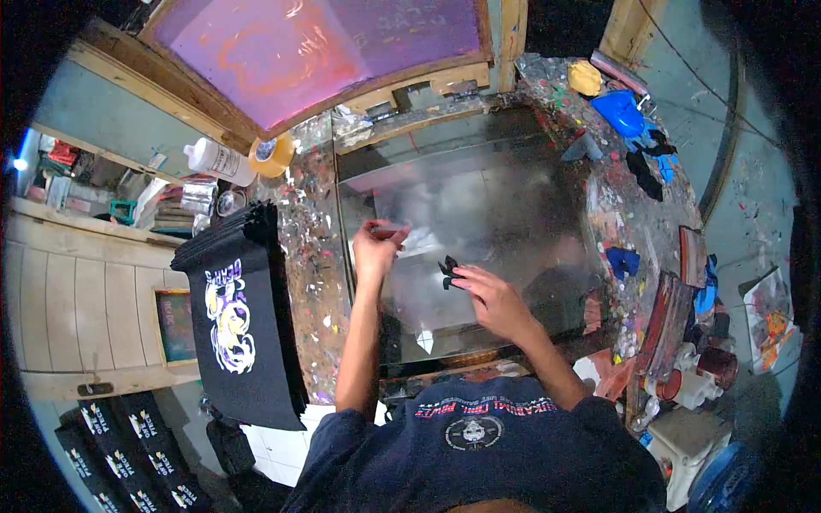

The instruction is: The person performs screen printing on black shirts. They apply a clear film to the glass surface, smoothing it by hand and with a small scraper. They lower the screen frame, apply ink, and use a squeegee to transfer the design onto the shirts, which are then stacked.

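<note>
My right hand (494,299) grips a small crumpled black scrap (446,272), perhaps cloth, over a glossy glass-like plate (522,214) set in the paint-spattered table (312,239). My left hand (376,246) is closed over the left side of the plate, fingertips bent together; whether they hold anything is too unclear to make out. Left of the plate lies a stack of black printed fabric pieces (239,316), nearest my left forearm.
Behind stands a framed purple screen (316,51). A white bottle (218,158) and yellow tub (272,154) sit back left. Blue and black rags (623,113), a yellow cloth (584,79), squeegees (663,325) and red containers (717,368) line the right. Printed black pieces (128,445) lie lower left.
</note>
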Demonstrator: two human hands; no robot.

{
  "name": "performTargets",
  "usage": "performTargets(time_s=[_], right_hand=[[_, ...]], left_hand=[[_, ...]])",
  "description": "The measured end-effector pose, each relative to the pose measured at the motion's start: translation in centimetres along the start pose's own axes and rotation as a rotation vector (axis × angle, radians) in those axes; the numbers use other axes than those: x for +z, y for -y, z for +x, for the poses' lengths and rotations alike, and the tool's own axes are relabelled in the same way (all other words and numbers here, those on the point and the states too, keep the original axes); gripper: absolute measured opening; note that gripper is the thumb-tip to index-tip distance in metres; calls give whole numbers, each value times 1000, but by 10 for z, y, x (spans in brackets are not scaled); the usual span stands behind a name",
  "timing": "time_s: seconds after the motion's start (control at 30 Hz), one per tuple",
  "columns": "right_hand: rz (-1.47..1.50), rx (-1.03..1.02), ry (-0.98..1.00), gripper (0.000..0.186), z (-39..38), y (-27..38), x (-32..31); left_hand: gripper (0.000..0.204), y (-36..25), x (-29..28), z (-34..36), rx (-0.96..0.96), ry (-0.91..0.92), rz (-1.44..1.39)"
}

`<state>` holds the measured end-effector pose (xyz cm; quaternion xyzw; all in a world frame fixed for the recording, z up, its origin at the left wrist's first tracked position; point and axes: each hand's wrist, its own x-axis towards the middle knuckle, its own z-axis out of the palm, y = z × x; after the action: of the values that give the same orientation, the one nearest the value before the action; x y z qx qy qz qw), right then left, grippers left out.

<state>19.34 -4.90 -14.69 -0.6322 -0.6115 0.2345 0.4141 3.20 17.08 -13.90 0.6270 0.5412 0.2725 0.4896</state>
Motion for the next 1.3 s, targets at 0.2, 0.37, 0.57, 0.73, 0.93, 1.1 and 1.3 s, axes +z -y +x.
performTargets(time_s=[0.2, 0.37, 0.57, 0.73, 0.93, 1.1, 1.3], right_hand=[[-3, -43, 14, 40, 0, -3, 1], [-67, -64, 5, 43, 0, -7, -1], [-106, -68, -29, 47, 0, -14, -11], [-187, 41, -141, 47, 19, -39, -22], [-328, -75, -105, 48, 64, -49, 2], [-493, -285, 23, 53, 118, -74, 31], [-218, -108, -81, 56, 159, -49, 60]], left_hand=[[28, 16, -3, 16, -66, 109, -56], [24, 19, -5, 16, -44, 170, -150], [23, 15, 1, 9, 74, 239, -452], [24, 22, -4, 16, 9, 184, -312], [28, 17, -2, 20, -53, 100, -215], [29, 27, -5, 21, 21, 162, -306], [32, 27, -4, 25, 12, 259, -422]])
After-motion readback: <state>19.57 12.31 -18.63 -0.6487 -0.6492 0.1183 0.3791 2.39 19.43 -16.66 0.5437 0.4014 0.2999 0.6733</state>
